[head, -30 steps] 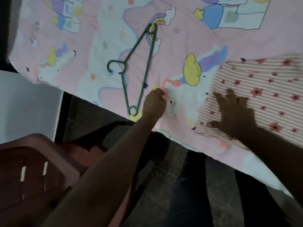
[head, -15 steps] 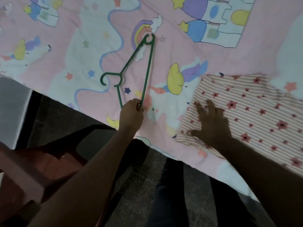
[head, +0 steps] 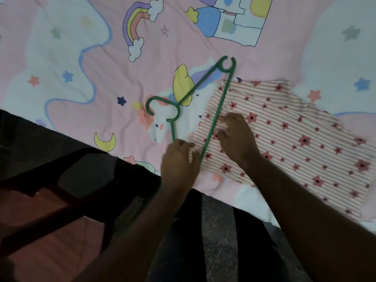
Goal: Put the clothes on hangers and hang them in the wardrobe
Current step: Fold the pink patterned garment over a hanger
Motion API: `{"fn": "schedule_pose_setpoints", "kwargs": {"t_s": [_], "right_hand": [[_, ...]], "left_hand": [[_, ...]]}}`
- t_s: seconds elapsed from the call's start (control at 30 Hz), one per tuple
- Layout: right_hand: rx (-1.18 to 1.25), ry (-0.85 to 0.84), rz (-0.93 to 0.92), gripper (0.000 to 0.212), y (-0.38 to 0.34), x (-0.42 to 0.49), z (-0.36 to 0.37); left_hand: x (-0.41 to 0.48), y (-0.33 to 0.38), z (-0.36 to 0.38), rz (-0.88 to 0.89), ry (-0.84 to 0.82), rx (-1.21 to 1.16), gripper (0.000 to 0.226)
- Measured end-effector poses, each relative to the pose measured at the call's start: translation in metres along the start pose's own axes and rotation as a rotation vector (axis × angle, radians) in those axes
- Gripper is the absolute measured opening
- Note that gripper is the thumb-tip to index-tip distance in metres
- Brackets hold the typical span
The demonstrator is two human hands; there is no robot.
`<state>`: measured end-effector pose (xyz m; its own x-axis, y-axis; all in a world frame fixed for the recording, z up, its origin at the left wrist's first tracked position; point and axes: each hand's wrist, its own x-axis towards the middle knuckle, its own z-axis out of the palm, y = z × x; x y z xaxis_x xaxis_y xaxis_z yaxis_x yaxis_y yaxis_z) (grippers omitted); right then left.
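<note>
Green plastic hanger (head: 215, 112) lies flat, its near corner at the left hand (head: 179, 159), long bar crossing the edge of the striped, flowery garment (head: 284, 139) under the right hand (head: 237, 137).

1. Open bedsheet (head: 81, 64) lies left of and beyond the green hanger (head: 216, 117).
2. The striped garment (head: 295, 139) covers the right side.
3. A chair (head: 50, 210), apparently, blocks the lower left.

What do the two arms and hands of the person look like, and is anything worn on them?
Both forearms are bare up to the frame edge: no sleeves, gloves or watch show. The left hand and the right hand show no rings, though the light is dim. Each hand shows its back, fingers pointing away from the camera.
</note>
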<state>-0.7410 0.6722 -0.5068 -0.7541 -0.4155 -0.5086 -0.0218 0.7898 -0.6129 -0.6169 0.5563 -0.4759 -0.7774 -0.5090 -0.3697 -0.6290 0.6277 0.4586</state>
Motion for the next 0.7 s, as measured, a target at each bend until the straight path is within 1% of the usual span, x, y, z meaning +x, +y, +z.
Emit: {"fn": "schedule_pose_setpoints", "kwargs": {"t_s": [0.03,0.1,0.17,0.23,0.27,0.33,0.43,0.47,0.5,0.6,0.63,0.7], "right_hand": [[0.02,0.031,0.012,0.035,-0.005,-0.001,-0.001],[0.076,0.104,0.049,0.028,-0.014,-0.001,-0.003],[0.17,0.149,0.142,0.028,-0.018,0.006,-0.002],[0.267,0.218,0.243,0.03,-0.019,0.017,-0.004],[0.292,0.259,0.271,0.03,-0.019,0.023,-0.006],[0.316,0.282,0.288,0.025,-0.02,0.037,-0.009],[0.351,0.261,0.307,0.011,-0.013,0.056,-0.013],[0.337,0.263,0.308,0.005,-0.01,0.061,-0.014],[0.306,0.265,0.307,0.005,-0.009,0.064,-0.016],[0.215,0.244,0.321,0.022,-0.016,0.071,-0.025],[0.196,0.229,0.338,0.025,-0.018,0.074,-0.026],[0.189,0.168,0.345,0.024,-0.017,0.08,-0.027]], "left_hand": [[0.007,-0.005,-0.005,-0.023,0.038,0.002,0.028],[0.024,-0.015,-0.015,-0.167,0.069,-0.036,0.038],[0.043,-0.022,-0.021,-0.345,-0.011,-0.138,0.046],[0.058,-0.026,-0.02,-0.412,-0.126,-0.223,0.043],[0.063,-0.028,-0.019,-0.411,-0.159,-0.235,0.036],[0.073,-0.033,-0.015,-0.403,-0.183,-0.287,0.021],[0.079,-0.04,-0.015,-0.458,-0.24,-0.516,0.004],[0.079,-0.043,-0.016,-0.463,-0.256,-0.576,0.007],[0.078,-0.047,-0.017,-0.453,-0.277,-0.623,0.01],[0.075,-0.054,-0.023,-0.404,-0.329,-0.702,0.009],[0.075,-0.056,-0.023,-0.395,-0.339,-0.71,0.01],[0.077,-0.057,-0.022,-0.377,-0.346,-0.704,0.006]]}}
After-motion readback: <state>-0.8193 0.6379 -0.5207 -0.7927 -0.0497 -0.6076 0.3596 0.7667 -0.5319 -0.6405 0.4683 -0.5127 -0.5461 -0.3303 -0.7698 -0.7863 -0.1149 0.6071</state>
